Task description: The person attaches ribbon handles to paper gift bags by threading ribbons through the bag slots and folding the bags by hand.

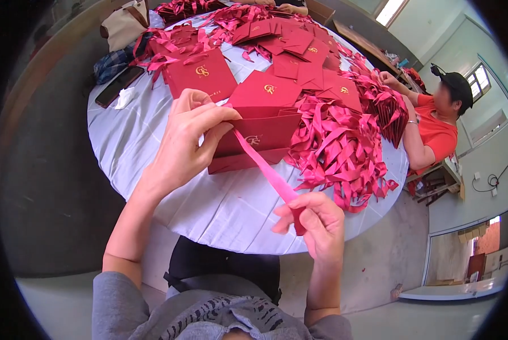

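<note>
A red paper gift bag point(276, 129) with a gold emblem stands in front of me on the covered table. My left hand point(194, 127) pinches the bag's upper left edge, where one end of a pink ribbon point(265, 169) meets it. The ribbon stretches taut down to the right. Its other part is pinched between the fingers of my right hand point(316, 221), near the table's front edge. A heap of pink ribbons point(339, 153) lies to the right of the bag. Flat red bags point(202, 73) lie just behind my left hand.
The round table has a pale cloth point(129, 141). A dark phone point(118, 86), a crumpled tissue point(125, 98) and a cream-and-brown handbag point(125, 27) are at the left. More red bags point(299, 42) pile up behind. At the right sits a person in an orange shirt point(437, 127); another person's hands show at the far side.
</note>
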Available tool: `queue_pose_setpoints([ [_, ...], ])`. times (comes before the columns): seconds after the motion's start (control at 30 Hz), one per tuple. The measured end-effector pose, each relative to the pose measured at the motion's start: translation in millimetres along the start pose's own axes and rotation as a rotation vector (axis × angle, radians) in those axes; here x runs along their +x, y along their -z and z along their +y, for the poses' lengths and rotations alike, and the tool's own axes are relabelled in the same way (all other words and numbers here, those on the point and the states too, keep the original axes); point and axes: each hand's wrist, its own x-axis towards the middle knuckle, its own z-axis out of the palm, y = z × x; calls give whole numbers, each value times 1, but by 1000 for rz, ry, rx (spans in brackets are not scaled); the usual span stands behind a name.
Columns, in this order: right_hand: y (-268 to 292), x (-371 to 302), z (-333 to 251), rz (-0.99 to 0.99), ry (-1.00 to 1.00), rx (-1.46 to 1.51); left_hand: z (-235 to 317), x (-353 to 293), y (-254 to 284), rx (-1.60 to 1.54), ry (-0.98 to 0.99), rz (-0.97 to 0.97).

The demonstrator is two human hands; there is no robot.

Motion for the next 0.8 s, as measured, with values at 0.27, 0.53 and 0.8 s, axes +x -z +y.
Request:
queue_pose_setpoints([
  [0.27,18,-13,-2,-289,224,308,12,7,6,219,-65,-3],
  [0.53,8,3,-9,85,387,-63,31,34,5,356,-224,-256],
  [0.8,-7,34,-12,108,390,5,15,47,-19,183,-70,-359],
])
